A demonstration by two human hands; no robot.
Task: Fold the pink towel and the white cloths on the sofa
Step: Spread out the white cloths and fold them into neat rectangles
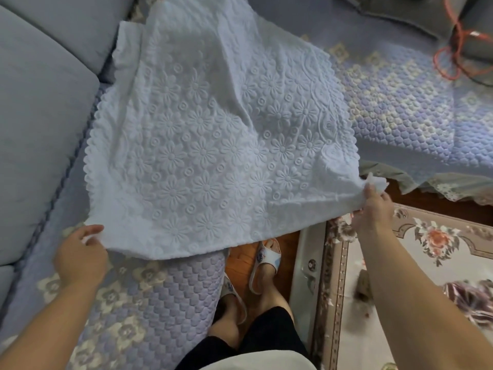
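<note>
Across the sofa [40, 108] we see a white cloth [213, 145] spread wide, its near edge lifted off the seat and its far end draped up toward the back of the frame. Embossed flowers and rings cover it, and its left side has a scalloped border. Our left hand [80, 257] pinches the near left corner between thumb and fingers, while our right hand [376, 209] grips the near right corner, with a small tuft of fabric sticking up above the knuckles. Between the two hands the cloth hangs in a shallow sag, pulled fairly taut.

Under it lies a quilted lilac sofa cover [160, 295] with a pale flower pattern, running along the seat and turning the corner to the right, where its frilled grey hem [416, 180] hangs over the seat's front edge. Plain grey-blue back cushions line the left side. At the top right a loop of orange cord [453, 54] rests on the cover beside something dark that we cannot make out.

Below the cloth we look down at a wooden floor [240, 260], two feet in white slippers [266, 263] and dark trouser legs. To the right sits a low table under a floral tablecloth [416, 263], its pale edge just beside the slippers. We see no pink towel from this angle.
</note>
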